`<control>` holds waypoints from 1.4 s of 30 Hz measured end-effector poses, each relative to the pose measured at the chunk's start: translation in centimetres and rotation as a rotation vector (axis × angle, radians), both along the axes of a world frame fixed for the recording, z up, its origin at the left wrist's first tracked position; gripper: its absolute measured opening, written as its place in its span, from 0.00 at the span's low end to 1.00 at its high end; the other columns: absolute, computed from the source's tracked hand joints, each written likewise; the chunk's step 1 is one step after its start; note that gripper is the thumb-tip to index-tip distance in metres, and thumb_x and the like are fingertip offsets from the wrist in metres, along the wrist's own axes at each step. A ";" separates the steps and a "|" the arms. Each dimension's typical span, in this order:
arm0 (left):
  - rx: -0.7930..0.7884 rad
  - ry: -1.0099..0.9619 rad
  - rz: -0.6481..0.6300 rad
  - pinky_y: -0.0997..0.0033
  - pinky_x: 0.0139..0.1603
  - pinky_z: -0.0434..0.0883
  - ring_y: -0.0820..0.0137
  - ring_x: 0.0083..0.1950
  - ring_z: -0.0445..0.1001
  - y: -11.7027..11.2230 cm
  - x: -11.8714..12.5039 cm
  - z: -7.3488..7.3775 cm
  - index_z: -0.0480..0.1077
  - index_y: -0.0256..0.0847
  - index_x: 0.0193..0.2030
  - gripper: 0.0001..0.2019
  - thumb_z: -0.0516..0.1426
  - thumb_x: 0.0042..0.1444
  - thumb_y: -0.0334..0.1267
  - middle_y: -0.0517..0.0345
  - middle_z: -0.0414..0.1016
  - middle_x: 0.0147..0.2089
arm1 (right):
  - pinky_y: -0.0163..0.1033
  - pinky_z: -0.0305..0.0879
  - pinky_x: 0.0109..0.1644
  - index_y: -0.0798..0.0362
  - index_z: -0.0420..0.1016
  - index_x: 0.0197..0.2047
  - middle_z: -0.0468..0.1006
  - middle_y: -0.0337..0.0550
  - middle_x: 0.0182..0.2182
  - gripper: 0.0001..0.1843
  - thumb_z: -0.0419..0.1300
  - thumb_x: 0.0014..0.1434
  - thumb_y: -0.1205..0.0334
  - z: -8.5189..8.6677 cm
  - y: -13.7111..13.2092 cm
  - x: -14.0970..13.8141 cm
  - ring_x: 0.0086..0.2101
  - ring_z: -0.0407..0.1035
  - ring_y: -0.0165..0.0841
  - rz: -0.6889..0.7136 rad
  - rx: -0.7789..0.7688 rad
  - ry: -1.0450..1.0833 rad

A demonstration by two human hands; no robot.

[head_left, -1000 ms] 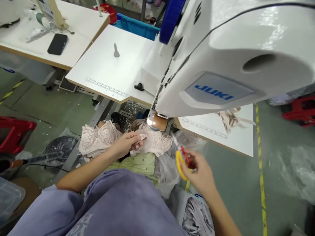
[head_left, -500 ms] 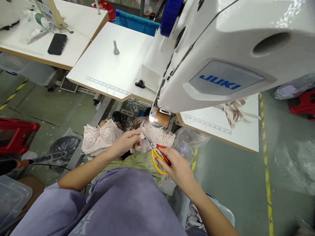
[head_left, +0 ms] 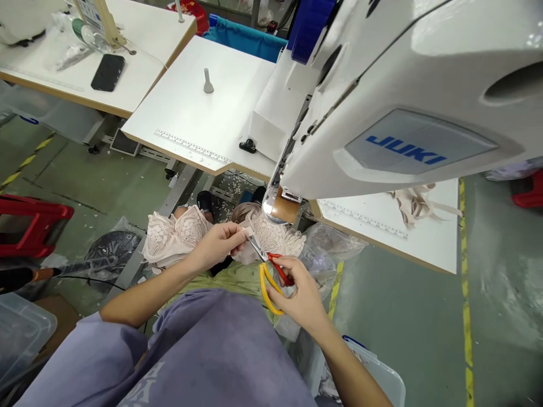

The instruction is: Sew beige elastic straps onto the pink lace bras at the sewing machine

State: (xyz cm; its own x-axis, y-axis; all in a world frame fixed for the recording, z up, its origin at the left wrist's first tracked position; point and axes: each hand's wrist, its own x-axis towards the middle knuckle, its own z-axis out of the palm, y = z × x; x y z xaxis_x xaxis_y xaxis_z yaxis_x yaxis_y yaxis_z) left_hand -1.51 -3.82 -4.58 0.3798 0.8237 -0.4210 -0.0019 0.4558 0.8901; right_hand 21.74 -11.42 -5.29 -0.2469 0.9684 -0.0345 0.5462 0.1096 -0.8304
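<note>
My left hand pinches a small pale fabric tab between thumb and fingers. In my right hand is a pair of scissors with one red and one yellow handle loop. Their blades point up and left, with the tips at the tab; whether they touch the fabric I cannot tell. Below and behind my left hand lies a pale pink lace bra over my lap. More beige lace bunches under the sewing machine's rounded end, partly hidden by my hands.
The white JUKI sewing machine overhangs from the upper right. Beige fabric strips lie on the right tabletop. A phone rests on the left table. Clear plastic bags hang beside the lace. A red stool stands left.
The scissors' handles have spread wider apart, the yellow loop swinging down and left. My view has shifted slightly, so the machine appears farther right. My left hand keeps its pinch on the tab.
</note>
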 end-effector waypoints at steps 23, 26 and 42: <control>-0.182 -0.195 0.030 0.76 0.24 0.57 0.78 0.22 0.59 0.1 0.1 1.3 0.73 0.36 0.38 0.17 0.58 0.62 0.52 0.64 0.66 0.25 | 0.62 0.66 0.53 0.45 0.71 0.60 0.76 0.58 0.53 0.21 0.58 0.64 0.53 1.9 9.0 10.7 0.52 0.69 0.55 -0.316 0.331 -0.581; -0.205 -0.085 -0.137 0.76 0.21 0.54 0.78 0.19 0.60 0.3 0.6 1.5 0.70 0.37 0.32 0.19 0.56 0.63 0.53 0.62 0.67 0.22 | 0.49 0.70 0.51 0.47 0.66 0.61 0.78 0.52 0.49 0.22 0.59 0.65 0.55 2.5 8.1 5.9 0.49 0.72 0.43 -0.084 0.513 -0.398; -0.176 -0.171 -0.117 0.45 0.44 0.74 0.47 0.46 0.82 -5.2 6.4 -5.5 0.67 0.84 0.54 0.34 0.51 0.37 0.80 0.62 0.84 0.41 | 0.31 0.59 0.28 0.53 0.69 0.30 0.68 0.32 0.22 0.24 0.73 0.45 0.44 -1.5 7.6 -0.2 0.23 0.61 0.25 -0.542 -0.495 1.173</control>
State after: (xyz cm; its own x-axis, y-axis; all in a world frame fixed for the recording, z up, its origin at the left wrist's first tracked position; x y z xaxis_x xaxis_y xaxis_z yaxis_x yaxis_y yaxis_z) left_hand 4.88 -9.00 -10.05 0.5456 0.6900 -0.4756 -0.0835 0.6094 0.7884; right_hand 21.53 -3.86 -6.77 0.0290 0.8996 -0.4357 -0.6130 -0.3283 -0.7186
